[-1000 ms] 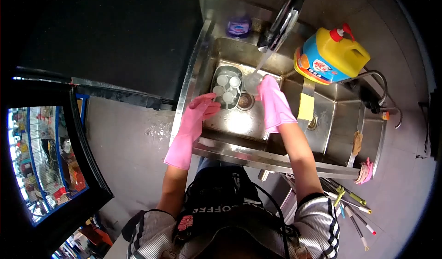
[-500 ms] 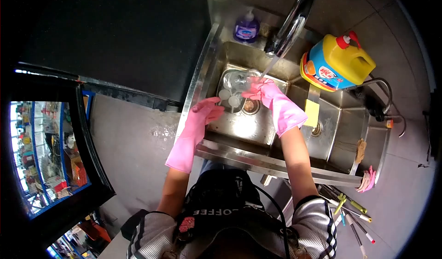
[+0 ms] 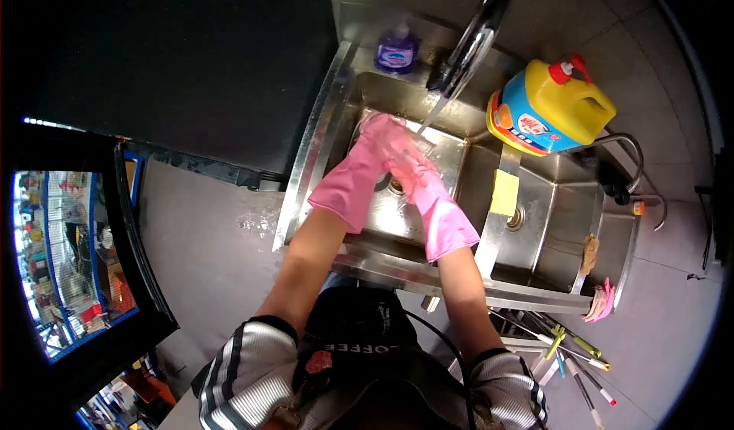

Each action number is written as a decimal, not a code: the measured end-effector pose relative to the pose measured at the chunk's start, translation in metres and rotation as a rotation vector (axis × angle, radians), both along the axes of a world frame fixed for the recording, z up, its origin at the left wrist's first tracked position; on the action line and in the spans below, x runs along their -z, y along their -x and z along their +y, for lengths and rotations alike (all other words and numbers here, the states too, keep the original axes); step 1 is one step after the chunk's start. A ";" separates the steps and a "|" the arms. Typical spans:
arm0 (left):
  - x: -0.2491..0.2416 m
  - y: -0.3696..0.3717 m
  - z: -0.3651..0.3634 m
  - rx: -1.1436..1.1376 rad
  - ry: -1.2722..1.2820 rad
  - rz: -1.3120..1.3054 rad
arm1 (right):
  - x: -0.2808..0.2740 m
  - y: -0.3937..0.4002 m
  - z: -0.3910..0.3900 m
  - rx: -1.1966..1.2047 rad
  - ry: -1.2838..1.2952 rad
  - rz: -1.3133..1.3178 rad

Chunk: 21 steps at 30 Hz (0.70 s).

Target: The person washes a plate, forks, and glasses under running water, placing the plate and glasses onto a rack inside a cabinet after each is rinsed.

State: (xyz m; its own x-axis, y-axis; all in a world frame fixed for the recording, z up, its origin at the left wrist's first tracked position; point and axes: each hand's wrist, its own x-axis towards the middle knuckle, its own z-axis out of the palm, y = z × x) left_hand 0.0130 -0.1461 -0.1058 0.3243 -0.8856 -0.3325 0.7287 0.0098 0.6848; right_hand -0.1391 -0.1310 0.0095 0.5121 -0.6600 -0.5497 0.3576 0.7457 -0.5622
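Both my hands wear pink rubber gloves and meet in the left basin of a steel sink point(image 3: 306, 162). My left hand point(image 3: 373, 136) and my right hand point(image 3: 413, 172) close together around a clear container point(image 3: 397, 146), blurred by motion. They hold it just below the faucet point(image 3: 468, 38), and a thin water stream point(image 3: 430, 114) runs down onto it. The metal tray with small round lids seen earlier is hidden behind my hands.
A purple soap bottle point(image 3: 396, 48) stands on the back ledge. A yellow and blue detergent jug point(image 3: 550, 101) sits at the right of the faucet. A yellow sponge point(image 3: 505, 193) lies on the basin divider. Pens and brushes point(image 3: 569, 346) lie at lower right.
My left hand has moved from the sink's front rim up to the container. My right hand has brought the clear container under the stream, and both hands now cover the tray.
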 end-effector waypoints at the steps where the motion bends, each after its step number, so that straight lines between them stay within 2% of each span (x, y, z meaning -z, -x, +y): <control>1: 0.017 -0.003 -0.008 0.013 0.048 0.036 | 0.017 0.006 0.004 0.062 -0.048 -0.049; 3: 0.047 -0.009 -0.015 0.036 0.137 0.086 | 0.071 0.032 0.009 0.117 -0.171 -0.231; 4: 0.059 -0.014 -0.015 0.053 0.171 0.080 | 0.097 0.046 0.011 0.134 -0.187 -0.094; 5: -0.025 0.002 0.002 -0.023 0.073 -0.049 | 0.120 0.058 0.013 0.148 -0.203 0.042; 6: -0.047 0.008 0.005 -0.036 0.068 -0.161 | 0.129 0.067 0.014 0.158 -0.220 0.176; 8: -0.064 0.012 0.004 -0.070 0.062 -0.388 | 0.118 0.081 0.013 0.170 -0.344 0.294; 10: -0.070 0.020 0.006 0.026 0.298 -0.398 | 0.118 0.081 0.013 0.170 -0.340 0.278; 12: -0.137 0.036 0.021 0.193 -0.092 -0.913 | 0.105 0.075 0.012 0.161 -0.356 0.195; 13: -0.125 0.031 0.009 0.370 0.054 -0.957 | 0.091 0.067 0.010 0.172 -0.361 0.120; 14: -0.150 0.043 0.016 0.315 0.018 -1.047 | 0.069 0.059 0.007 0.169 -0.371 0.005; 16: -0.128 0.056 0.010 0.150 0.151 -1.229 | 0.033 0.045 -0.001 0.157 -0.388 -0.223; 17: -0.124 0.059 0.010 0.172 0.134 -1.215 | 0.039 0.039 -0.008 0.150 -0.273 -0.292; 19: -0.141 0.067 0.015 0.211 0.100 -1.184 | 0.044 0.033 -0.029 0.189 -0.369 -0.367; 20: -0.140 0.068 0.016 0.196 0.164 -1.262 | 0.046 0.030 -0.039 0.207 -0.417 -0.406; 21: -0.135 0.068 0.018 0.178 0.228 -1.342 | 0.067 0.027 -0.050 0.099 -0.025 -0.184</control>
